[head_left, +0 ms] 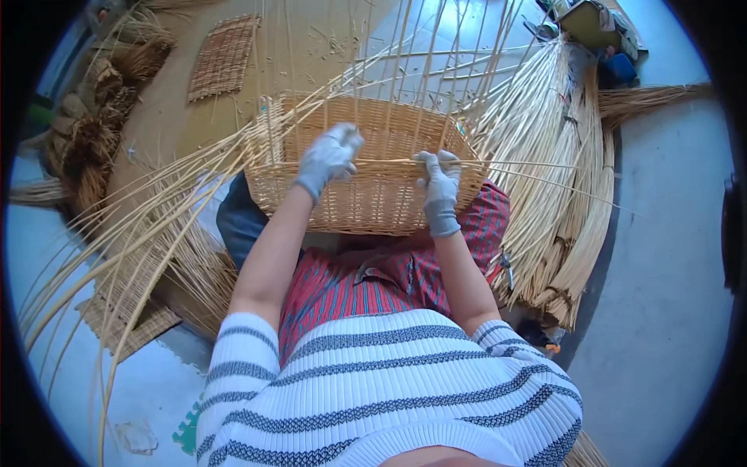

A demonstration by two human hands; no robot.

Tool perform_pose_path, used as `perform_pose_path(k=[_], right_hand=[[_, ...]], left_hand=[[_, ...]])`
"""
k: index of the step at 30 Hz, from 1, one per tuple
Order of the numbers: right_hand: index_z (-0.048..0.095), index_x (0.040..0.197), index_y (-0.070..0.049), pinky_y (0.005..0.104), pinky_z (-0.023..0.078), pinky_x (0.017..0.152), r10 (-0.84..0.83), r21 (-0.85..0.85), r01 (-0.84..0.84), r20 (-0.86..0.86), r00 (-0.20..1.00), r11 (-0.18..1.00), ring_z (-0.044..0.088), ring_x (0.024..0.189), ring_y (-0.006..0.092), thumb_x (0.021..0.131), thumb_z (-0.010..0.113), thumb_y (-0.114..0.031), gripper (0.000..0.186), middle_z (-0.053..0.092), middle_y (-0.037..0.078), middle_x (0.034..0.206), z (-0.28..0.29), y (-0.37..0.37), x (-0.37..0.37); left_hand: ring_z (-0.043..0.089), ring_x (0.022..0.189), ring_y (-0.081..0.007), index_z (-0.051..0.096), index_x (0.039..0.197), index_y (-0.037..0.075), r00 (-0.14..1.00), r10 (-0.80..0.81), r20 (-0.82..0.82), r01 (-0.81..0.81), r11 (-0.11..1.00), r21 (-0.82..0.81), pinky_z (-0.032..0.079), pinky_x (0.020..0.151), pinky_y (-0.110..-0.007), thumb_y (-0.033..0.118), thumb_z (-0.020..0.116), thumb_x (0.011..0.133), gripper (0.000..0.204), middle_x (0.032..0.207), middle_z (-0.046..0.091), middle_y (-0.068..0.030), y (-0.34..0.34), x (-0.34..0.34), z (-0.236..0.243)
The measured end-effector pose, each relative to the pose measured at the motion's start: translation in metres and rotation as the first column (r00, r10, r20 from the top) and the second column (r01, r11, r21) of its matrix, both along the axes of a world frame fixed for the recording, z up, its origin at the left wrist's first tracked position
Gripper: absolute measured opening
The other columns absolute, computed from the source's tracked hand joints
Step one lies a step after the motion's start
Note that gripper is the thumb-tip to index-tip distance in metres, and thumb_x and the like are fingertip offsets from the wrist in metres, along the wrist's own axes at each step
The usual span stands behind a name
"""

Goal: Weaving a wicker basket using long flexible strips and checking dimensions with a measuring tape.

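Observation:
A half-woven wicker basket (348, 204) rests on my lap, with upright stakes (395, 70) rising from its walls. My right hand (440, 183), in a grey glove, is closed round the thin weaving canes (529, 163) at the near rim; their ends reach out to the right. My left hand (329, 158), also gloved, hovers over the near rim with its fingers curled. Whatever it may hold is hidden. Long loose canes (167, 206) run from the basket's left side down toward the lower left.
Large bundles of pale cane (545, 132) lie on the right. Brown bundles (105, 101) are piled at the far left. A flat woven panel (224, 56) lies beyond the basket, another woven mat (128, 323) at lower left. Pruning shears (507, 268) lie beside my right knee.

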State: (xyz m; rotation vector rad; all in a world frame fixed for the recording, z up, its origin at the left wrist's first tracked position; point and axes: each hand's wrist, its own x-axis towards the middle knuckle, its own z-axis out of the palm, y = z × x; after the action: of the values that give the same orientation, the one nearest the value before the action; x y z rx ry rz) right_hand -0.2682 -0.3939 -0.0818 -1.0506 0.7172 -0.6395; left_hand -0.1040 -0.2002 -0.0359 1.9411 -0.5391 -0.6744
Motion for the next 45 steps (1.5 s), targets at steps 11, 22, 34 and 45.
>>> perform_pose_path(k=[11,22,34,45], right_hand=[[0.025,0.153,-0.014,0.0351,0.058,0.081,0.306,-0.314,-0.200,0.338,0.890,0.928,0.068,0.096,0.0205,0.099,0.046,-0.003,0.059,0.066,0.008,0.094,0.058,-0.035,0.101],[0.054,0.121,-0.011,0.0284,0.053,0.070,0.421,-0.484,-0.308,0.141,0.896,0.819,0.065,0.074,0.0127,0.104,0.053,-0.015,0.017,0.064,0.003,0.085,0.032,-0.034,0.001],[0.041,0.146,-0.008,0.0341,0.051,0.093,0.066,-0.945,-0.138,-0.124,0.990,0.297,0.069,0.094,0.0213,0.090,0.062,0.000,0.060,0.072,0.007,0.109,0.068,-0.101,0.060],[0.061,0.100,-0.007,0.0220,0.050,0.049,-0.039,-0.146,0.040,0.009,0.999,0.988,0.067,0.073,0.0118,0.097,0.066,-0.009,0.006,0.073,0.009,0.093,-0.004,-0.146,-0.099]], left_hand=[[0.073,0.067,-0.0213,0.060,0.119,0.002,0.896,0.009,-0.444,-0.006,1.000,0.010,0.061,0.055,-0.032,0.030,0.059,0.102,0.033,0.107,0.069,-0.0130,-0.026,-0.012,-0.013],[0.069,0.098,-0.0341,0.060,0.120,0.004,0.925,0.279,0.257,-0.326,0.932,0.161,0.051,0.082,-0.044,0.055,0.081,0.077,0.071,0.111,0.071,-0.0168,-0.065,-0.012,0.004],[0.062,0.104,-0.0410,0.063,0.111,0.006,0.999,-0.016,0.051,0.004,0.974,0.227,0.047,0.090,-0.047,0.047,0.053,0.100,0.044,0.109,0.069,-0.0210,-0.128,-0.066,-0.021],[0.064,0.078,-0.0154,0.056,0.123,0.005,0.931,0.365,0.014,-0.361,0.925,-0.120,0.053,0.072,-0.031,0.012,0.065,0.095,0.030,0.091,0.068,-0.0096,-0.139,-0.086,-0.004]])
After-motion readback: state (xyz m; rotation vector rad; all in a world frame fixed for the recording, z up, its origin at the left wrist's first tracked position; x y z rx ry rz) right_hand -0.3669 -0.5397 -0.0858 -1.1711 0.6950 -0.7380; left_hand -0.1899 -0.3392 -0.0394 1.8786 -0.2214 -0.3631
